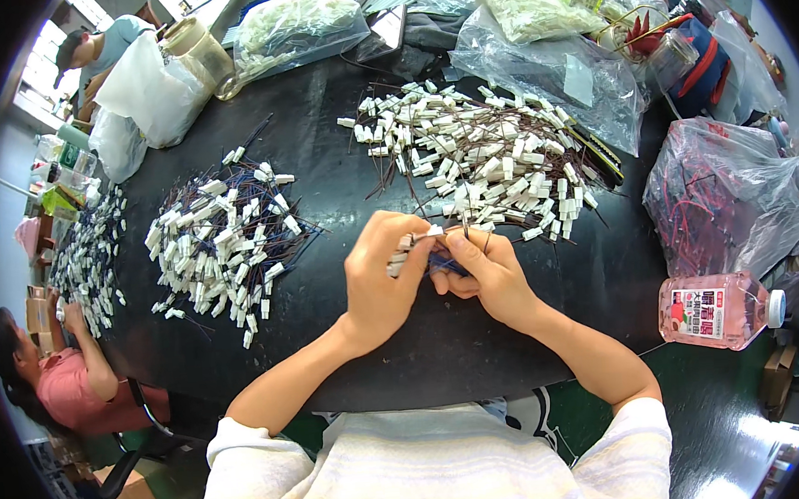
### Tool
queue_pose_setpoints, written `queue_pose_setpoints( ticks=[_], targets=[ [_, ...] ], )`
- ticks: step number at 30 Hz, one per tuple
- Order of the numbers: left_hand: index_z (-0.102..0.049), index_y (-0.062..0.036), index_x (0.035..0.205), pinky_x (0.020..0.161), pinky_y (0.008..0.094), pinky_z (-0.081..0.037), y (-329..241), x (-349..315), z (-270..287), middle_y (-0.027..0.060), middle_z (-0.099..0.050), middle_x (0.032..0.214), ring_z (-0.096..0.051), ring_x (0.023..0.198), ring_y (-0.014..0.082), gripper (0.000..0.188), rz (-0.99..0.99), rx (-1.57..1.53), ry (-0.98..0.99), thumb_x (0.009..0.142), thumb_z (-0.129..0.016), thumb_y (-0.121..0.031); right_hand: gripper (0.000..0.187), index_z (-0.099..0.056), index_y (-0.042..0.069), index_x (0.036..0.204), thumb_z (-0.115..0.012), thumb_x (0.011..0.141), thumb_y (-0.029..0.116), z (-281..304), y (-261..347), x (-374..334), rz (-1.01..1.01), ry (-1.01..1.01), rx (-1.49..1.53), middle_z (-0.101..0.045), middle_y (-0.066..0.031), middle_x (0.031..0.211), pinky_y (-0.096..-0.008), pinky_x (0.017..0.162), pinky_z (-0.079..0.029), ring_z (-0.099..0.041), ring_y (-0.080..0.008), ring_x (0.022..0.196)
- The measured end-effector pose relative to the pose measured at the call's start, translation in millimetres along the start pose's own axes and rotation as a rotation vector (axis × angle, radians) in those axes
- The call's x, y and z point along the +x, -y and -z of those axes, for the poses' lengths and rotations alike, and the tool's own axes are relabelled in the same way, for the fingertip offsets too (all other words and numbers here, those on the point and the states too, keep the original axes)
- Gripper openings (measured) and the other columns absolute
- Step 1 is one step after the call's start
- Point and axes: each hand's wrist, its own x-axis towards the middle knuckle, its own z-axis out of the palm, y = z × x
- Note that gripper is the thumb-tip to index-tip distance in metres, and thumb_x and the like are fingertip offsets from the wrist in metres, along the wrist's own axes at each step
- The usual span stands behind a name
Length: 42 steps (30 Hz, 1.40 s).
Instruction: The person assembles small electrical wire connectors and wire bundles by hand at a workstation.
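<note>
My two hands meet over the black table, just in front of a pile of white plastic connectors with brown wires [486, 166]. My left hand [378, 274] is closed around several white connectors [400, 257]. Thumb and finger of that hand pinch one more white connector [435, 231], close to my right fingertips. With its fingers curled, my right hand [502, 280] grips thin dark wires; a blue bundle of wires [446, 263] shows between the two hands. Fingers hide where the wires meet the connector. Left of my hands lies another pile of connectors with blue and brown wires [225, 242].
Across the black table [318, 117], plastic bags [535, 67] and a jar [195, 52] line the far side. A pink drink bottle [719, 310] and a bag of red wires [726, 197] stand at right. A co-worker [77, 361] sits at left by a third connector pile [89, 255].
</note>
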Motion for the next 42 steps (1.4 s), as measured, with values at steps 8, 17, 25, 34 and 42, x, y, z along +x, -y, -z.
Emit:
queue_pose_setpoints(
  ticks=[8, 17, 25, 34, 42],
  targets=[
    [-0.057, -0.0047, 0.089, 0.037, 0.0169, -0.028, -29, 39, 84, -0.0015, -0.049, 0.061, -0.04, 0.043, 0.0007, 0.009, 0.222, 0.084, -0.197, 0.081, -0.061, -0.006, 0.027, -0.057, 0.001, 0.09, -0.041, 0.093, 0.022, 16, 12, 8, 0.03, -0.151, 0.013, -0.046, -0.0012, 0.053, -0.0187, 0.038, -0.02, -0.028, -0.0018, 0.041],
    [-0.054, -0.0022, 0.093, 0.033, 0.0167, -0.021, -25, 34, 121, 0.0005, -0.046, 0.062, -0.033, 0.039, 0.0017, 0.009, 0.431, -0.445, -0.092, 0.084, -0.055, -0.003, 0.023, -0.057, 0.001, 0.088, -0.044, 0.091, 0.02, 5, 8, 4, -0.047, -0.111, -0.131, -0.047, -0.0003, 0.057, -0.017, 0.039, -0.019, -0.027, -0.0011, 0.042],
    [-0.052, -0.0021, 0.094, 0.032, 0.0167, -0.019, -30, 24, 70, 0.0005, -0.046, 0.059, -0.032, 0.039, 0.0013, 0.008, 0.555, -0.613, 0.162, 0.085, -0.052, -0.003, 0.017, -0.06, -0.004, 0.094, -0.06, 0.082, 0.007, -6, 8, 8, 0.004, -0.022, 0.129, -0.047, 0.0025, 0.058, -0.0189, 0.04, -0.021, -0.033, -0.003, 0.044],
    [-0.062, -0.0063, 0.09, 0.055, 0.0212, -0.037, -21, 57, 210, 0.0036, -0.056, 0.072, -0.051, 0.063, 0.0094, 0.011, 0.048, 0.616, -0.269, 0.084, -0.059, -0.015, 0.014, -0.063, -0.003, 0.085, -0.058, 0.085, 0.011, 10, 8, 15, 0.005, -0.058, 0.106, -0.044, 0.0028, 0.054, -0.018, 0.039, -0.022, -0.034, -0.0026, 0.044],
    [-0.057, -0.0046, 0.106, 0.09, 0.0394, -0.039, -32, 43, 102, 0.0169, -0.049, 0.116, -0.046, 0.112, 0.0331, 0.04, -0.281, 0.783, 0.238, 0.067, -0.066, 0.001, 0.014, -0.062, 0.0, 0.086, -0.057, 0.086, 0.013, -1, 11, 14, 0.024, -0.071, -0.015, -0.051, -0.0008, 0.056, -0.0181, 0.038, -0.02, -0.032, -0.0015, 0.042]
  ],
)
